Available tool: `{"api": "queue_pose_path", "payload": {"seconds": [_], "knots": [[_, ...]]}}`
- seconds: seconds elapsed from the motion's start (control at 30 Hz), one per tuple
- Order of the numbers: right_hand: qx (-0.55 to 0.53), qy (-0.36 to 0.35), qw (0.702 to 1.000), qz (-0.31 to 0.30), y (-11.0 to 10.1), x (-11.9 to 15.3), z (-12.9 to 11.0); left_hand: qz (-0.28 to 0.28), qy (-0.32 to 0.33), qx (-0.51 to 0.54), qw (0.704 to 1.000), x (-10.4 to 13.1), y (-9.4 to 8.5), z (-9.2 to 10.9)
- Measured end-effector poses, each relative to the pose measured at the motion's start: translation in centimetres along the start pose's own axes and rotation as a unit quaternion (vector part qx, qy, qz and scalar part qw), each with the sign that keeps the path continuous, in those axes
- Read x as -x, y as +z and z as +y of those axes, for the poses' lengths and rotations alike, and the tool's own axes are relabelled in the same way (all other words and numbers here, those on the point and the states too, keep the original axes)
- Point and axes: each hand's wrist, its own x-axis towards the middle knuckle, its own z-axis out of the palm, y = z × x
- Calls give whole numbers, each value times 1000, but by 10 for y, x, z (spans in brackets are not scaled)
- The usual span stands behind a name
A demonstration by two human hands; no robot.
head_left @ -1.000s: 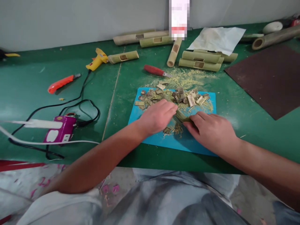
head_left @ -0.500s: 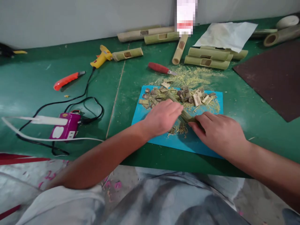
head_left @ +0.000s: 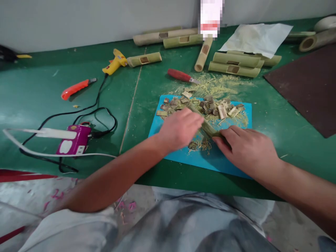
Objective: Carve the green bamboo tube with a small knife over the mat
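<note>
A green bamboo tube (head_left: 209, 128) lies at a slant above a blue sheet (head_left: 181, 159). My right hand (head_left: 248, 148) is closed round its near right end, with the thumb below and the fingers curled over. Farther along the tube, my left hand (head_left: 181, 128) is bent over it from the left, its fingers pressed together against it. The underside of this hand is hidden, so anything else beneath the fingers does not show. Bamboo chips (head_left: 210, 105) are heaped behind the hands, and thin shavings (head_left: 202, 145) lie between them.
Behind the sheet lies a red-handled knife (head_left: 180, 75) by pale dust. Cut bamboo tubes (head_left: 233, 69) line the back, some under white paper (head_left: 256, 38). Leftward are a yellow glue gun (head_left: 114, 63), an orange utility knife (head_left: 76, 89) and a purple power adapter (head_left: 73, 140) with cords. A dark board (head_left: 307, 91) lies right.
My left hand has shifted slightly left and back against the bamboo tube, showing more of it. My right hand keeps its hold. The whole view has shifted slightly.
</note>
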Motion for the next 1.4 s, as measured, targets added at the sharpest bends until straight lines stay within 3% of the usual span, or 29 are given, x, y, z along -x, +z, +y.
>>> {"api": "queue_pose_path", "payload": {"seconds": [0.33,0.53,0.67,0.77,0.93,1.0,1.13,1.23,1.4], "knots": [[14,-16,999,34,0,0,0,21,48,-24,998,-4,3,0],[3,-17,1000,20,0,-1,-2,21,62,-17,998,-2,3,5],[6,-15,1000,19,-1,0,-2,18,15,-16,1000,-1,2,4],[12,-31,999,39,1,1,-1,6,27,2,1000,0,3,3],[18,-30,998,45,1,1,0,4,-16,37,999,-1,4,0],[19,-29,999,34,1,1,0,-5,-11,49,999,-1,4,-1],[25,-21,999,27,1,2,-1,34,-14,-2,999,-4,2,-3],[23,-23,999,39,1,2,-1,21,17,2,1000,-4,1,-2],[20,-30,998,45,2,1,0,13,-7,12,1000,-3,3,3]]}}
